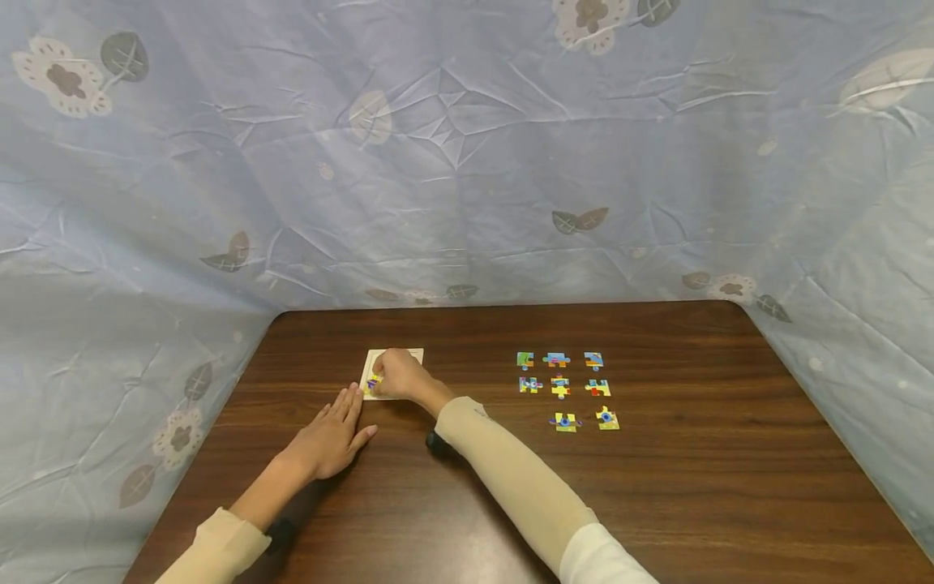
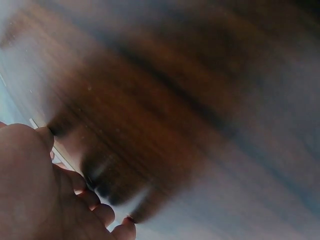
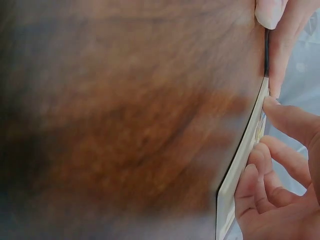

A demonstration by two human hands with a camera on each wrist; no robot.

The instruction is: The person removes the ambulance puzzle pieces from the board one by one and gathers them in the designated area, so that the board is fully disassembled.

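A small cream puzzle tray (image 1: 417, 354) lies on the left part of the brown table. Over it is my right hand (image 1: 403, 375), its fingers bent around a yellow and purple puzzle piece (image 1: 374, 381) at the tray's left side. In the right wrist view, thumb and forefinger (image 3: 287, 157) pinch that piece low against the tray (image 3: 240, 170). My left hand (image 1: 332, 438) lies flat on the table, fingers extended, with its fingertips at the tray's near left corner. The left wrist view shows that hand (image 2: 30, 185) edge-on at the tabletop.
Several loose puzzle pieces lie spread in rows to the right, among them a green and blue one (image 1: 524, 360), a yellow and red one (image 1: 598, 388) and a yellow one with a blue round shape (image 1: 607, 418). A floral cloth (image 1: 467, 203) hangs behind the table (image 1: 693, 454).
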